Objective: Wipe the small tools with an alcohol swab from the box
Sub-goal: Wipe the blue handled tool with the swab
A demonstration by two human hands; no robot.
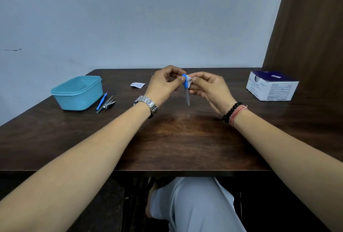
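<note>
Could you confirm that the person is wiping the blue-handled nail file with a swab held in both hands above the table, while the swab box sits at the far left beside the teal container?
Not quite: the head view shows the swab box at the far right, away from the teal container on the left. The rest holds: the left hand holds the blue-handled nail file and the right hand presses the swab to it.
</note>
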